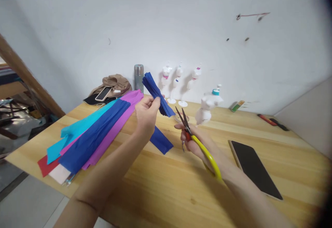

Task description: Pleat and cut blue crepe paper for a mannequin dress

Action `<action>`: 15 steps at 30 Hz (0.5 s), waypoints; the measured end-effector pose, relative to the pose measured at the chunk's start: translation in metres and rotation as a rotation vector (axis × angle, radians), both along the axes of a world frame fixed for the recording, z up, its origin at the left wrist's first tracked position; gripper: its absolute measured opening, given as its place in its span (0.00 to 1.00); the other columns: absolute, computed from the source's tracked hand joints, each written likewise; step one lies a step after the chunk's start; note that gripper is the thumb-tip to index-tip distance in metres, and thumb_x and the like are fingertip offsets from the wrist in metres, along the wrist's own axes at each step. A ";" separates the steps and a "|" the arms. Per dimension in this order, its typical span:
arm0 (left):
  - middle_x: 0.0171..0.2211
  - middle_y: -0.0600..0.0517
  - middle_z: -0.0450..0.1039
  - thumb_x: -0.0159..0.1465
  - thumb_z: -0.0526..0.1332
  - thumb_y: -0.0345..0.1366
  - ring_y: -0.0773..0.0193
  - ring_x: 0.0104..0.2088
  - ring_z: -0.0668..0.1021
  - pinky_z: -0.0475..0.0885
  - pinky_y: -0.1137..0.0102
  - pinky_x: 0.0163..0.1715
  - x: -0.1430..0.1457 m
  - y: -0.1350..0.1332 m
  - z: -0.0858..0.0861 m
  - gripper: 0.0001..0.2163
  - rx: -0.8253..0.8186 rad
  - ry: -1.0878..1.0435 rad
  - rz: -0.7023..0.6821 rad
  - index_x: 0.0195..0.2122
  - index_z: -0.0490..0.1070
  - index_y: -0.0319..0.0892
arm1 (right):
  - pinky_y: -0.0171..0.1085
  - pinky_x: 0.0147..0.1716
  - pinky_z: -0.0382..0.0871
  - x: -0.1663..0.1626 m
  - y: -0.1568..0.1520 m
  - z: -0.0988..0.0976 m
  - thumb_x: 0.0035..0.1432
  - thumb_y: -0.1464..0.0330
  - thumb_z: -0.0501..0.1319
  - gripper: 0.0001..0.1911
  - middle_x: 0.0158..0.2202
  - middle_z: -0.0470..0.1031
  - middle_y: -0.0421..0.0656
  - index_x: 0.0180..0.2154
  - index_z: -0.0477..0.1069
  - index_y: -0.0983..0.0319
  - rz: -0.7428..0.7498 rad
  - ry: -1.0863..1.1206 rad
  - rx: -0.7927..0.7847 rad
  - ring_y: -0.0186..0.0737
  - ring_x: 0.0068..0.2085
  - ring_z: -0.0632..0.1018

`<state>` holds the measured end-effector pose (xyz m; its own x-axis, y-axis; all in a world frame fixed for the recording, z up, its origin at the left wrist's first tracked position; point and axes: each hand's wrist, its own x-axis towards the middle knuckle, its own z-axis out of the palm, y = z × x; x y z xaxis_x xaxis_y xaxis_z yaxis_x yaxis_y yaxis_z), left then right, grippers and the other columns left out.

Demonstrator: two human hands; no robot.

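Note:
My left hand (147, 113) pinches a dark blue pleated bundle (153, 87) near its middle, raised above the table; it looks like thin paper or cloth. A pair of scissors (206, 151) with yellow handles is gripped in my right hand (198, 143). Its blades stand slightly apart and point up toward the bundle's lower right end, with a small gap between. Beneath my left hand, a flat blue strip (161, 140) lies on the wood. Left of it, long sheets in turquoise (85, 124), blue (94, 136), purple, red and pale pink are layered together.
Several small white dress-form figures stand at the back, one with a turquoise neckband (204, 105) nearest. A dark tablet-like slab (255, 165) lies right on the wooden table (155, 190). Behind are a thermos (139, 79), a phone (103, 93) on brown cloth (118, 82), and a green lighter-like item (237, 106).

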<state>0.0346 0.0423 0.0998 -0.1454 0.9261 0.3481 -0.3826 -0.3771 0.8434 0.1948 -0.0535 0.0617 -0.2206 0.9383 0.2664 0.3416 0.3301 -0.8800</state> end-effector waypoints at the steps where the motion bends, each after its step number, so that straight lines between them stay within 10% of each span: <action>1: 0.26 0.51 0.77 0.54 0.66 0.38 0.65 0.25 0.77 0.71 0.70 0.27 0.001 -0.001 0.001 0.08 -0.009 -0.007 -0.017 0.25 0.73 0.38 | 0.37 0.27 0.62 -0.001 -0.001 0.002 0.59 0.49 0.54 0.26 0.30 0.62 0.39 0.52 0.64 0.58 0.003 -0.032 0.000 0.37 0.29 0.66; 15: 0.25 0.51 0.77 0.54 0.65 0.37 0.67 0.23 0.76 0.69 0.72 0.24 0.006 0.000 -0.006 0.07 -0.021 0.045 -0.019 0.23 0.73 0.39 | 0.36 0.25 0.62 -0.010 -0.005 0.013 0.61 0.52 0.55 0.22 0.29 0.67 0.40 0.48 0.68 0.61 0.013 -0.103 0.005 0.36 0.27 0.67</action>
<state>0.0402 0.0419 0.0941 -0.1126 0.9356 0.3348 -0.3512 -0.3526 0.8674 0.1848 -0.0585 0.0749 -0.2590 0.9340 0.2461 0.4262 0.3391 -0.8387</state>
